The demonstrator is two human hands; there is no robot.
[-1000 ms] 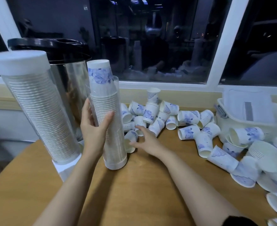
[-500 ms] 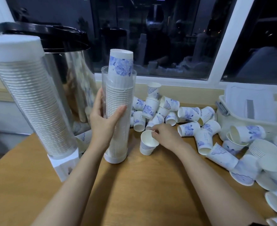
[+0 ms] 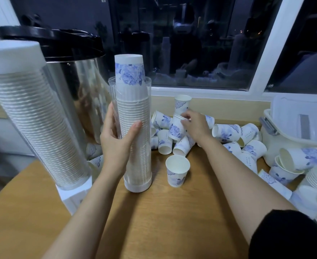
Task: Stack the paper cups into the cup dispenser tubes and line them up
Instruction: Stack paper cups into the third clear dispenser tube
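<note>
**Cups: one more pick for a nearly full tube**

Cups (image 3: 226, 131) lie loose in a heap right of the tube (image 3: 138, 165), most tipped on their sides. A few sit low to its left. The tube stands upright on the worktop (image 3: 154, 221), packed w/ nested cups almost to its mouth. The top cup (image 3: 129, 70) pokes out above the rim, base up.

L hand (image 3: 114, 143) wraps the tube at mid-height, thumb across the front and the rest round the far side. That's prob. to stop it tipping while it's loaded one-handed.

R hand (image 3: 195, 126) reaches into the heap right of the tube. Its fingers (image 3: 185, 117) are narrow, pinching the rim of a picked cup (image 3: 177, 128) that leans among the others. A rim grip makes sense, since the cup can then be flipped and dropped over the stack.

A lone cup (image 3: 178, 170) stands mouth-up just right of the tube's base, apart from the heap, maybe staged for later. A full tube (image 3: 32, 118), capped white, appears tilted left of the tube, w/ an urn (image 3: 75, 75) behind. A tub (image 3: 273, 146) sits far right of the tube, more cups against it.

The tube has little room left and many cups remain, so the task looks mid-way at best.
</note>
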